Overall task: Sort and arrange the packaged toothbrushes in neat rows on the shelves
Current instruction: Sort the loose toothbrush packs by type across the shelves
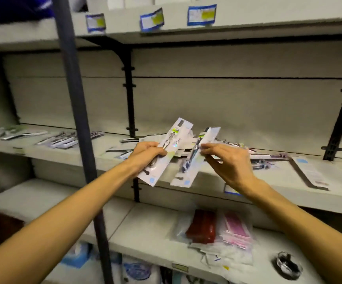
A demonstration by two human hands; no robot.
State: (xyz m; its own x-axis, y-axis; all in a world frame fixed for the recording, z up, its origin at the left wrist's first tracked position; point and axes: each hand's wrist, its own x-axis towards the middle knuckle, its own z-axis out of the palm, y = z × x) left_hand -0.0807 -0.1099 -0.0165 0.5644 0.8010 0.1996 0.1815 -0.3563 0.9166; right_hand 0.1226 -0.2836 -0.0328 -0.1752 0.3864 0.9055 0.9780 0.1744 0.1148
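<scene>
Both hands are raised in front of the middle shelf (186,181). The left hand (145,153) grips one toothbrush pack (166,152) at mid-length; the right hand (229,160) pinches a second pack (195,158) by its edge between thumb and fingers (207,146).

Judged handling: light, stiff card with a glossy, likely slippery blister; best held by the card edges.

A loose heap of packs (258,156) lies on the shelf behind the hands. A dark upright post (78,119) stands left of the hands, crossing the shelf front.
</scene>
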